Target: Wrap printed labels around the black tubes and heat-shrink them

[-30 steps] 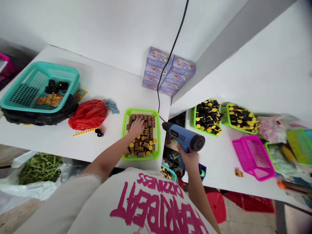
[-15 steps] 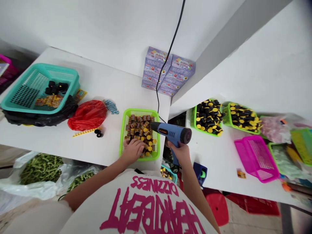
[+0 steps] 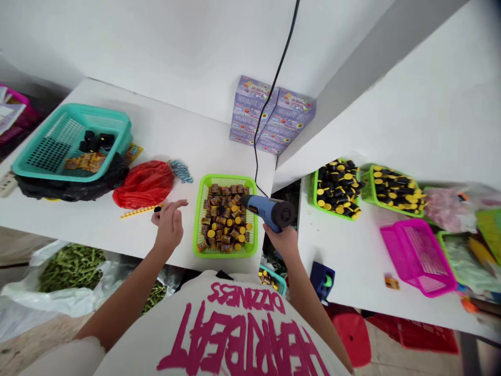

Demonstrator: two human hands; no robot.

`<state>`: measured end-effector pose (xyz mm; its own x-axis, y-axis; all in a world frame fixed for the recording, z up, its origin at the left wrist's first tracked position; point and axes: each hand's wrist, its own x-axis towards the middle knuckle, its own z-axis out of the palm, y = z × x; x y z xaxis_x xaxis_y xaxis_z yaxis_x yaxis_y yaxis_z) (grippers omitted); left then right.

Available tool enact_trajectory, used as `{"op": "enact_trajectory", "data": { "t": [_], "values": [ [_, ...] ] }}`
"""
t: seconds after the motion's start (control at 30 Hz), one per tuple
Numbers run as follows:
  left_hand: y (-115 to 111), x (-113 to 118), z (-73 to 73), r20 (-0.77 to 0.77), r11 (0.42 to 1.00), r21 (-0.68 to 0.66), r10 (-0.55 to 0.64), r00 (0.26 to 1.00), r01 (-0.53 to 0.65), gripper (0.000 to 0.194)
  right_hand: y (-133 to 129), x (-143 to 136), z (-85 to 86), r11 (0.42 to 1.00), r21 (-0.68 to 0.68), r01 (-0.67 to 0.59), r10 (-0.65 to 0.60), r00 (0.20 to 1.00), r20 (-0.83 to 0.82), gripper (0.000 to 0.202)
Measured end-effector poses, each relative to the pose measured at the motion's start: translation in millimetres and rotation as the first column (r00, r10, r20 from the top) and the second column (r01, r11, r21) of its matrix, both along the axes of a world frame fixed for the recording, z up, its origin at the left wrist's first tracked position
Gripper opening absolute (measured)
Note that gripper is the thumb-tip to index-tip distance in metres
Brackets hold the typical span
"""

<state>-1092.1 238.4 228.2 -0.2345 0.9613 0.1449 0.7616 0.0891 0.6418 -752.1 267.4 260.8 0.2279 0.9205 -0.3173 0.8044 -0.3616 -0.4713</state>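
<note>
Right grip (image 3: 282, 239) clasps a heat gun (image 3: 270, 210), seemingly aiming at nine-o'clock tubs (image 3: 224, 219); left grip (image 3: 169, 224) looks spread; steady aim seems needed next.

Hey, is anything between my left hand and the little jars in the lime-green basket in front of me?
Yes: the left rim of the lime-green basket stands between your left hand and the little jars. Nothing else visible does; the heat gun in your right hand is over the right side.

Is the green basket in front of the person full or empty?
Partly full: small brown containers cover most of the green basket, while bare mesh shows along its left side.
</note>
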Motion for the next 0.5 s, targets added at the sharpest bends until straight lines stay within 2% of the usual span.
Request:
{"op": "enact_trajectory", "data": {
  "t": [0.13,0.3,0.4,0.5],
  "values": [
    [24.9,10.2,0.8,0.015,0.996,0.079,-0.042,0.999,0.041,0.046,-16.7,20.1,5.8,1.000,-0.012,0.007,-0.007,1.000,-0.020,0.039],
    [59.0,24.7,10.0,0.014,0.993,0.098,-0.074,0.997,0.073,0.047,-38.9,19.7,4.7,0.999,-0.038,0.025,-0.028,0.996,-0.089,0.044],
    [80.7,34.2,7.9,-0.001,0.995,0.020,-0.101,0.995,0.101,0.045,-49.3,19.0,5.8,0.998,-0.050,0.049,-0.053,0.994,-0.092,0.042],
    [103.6,49.4,-9.1,-0.030,0.974,-0.109,-0.205,0.978,0.200,0.039,-57.3,26.9,12.4,0.995,-0.041,0.086,-0.088,0.994,-0.058,0.042]
  ]
}}
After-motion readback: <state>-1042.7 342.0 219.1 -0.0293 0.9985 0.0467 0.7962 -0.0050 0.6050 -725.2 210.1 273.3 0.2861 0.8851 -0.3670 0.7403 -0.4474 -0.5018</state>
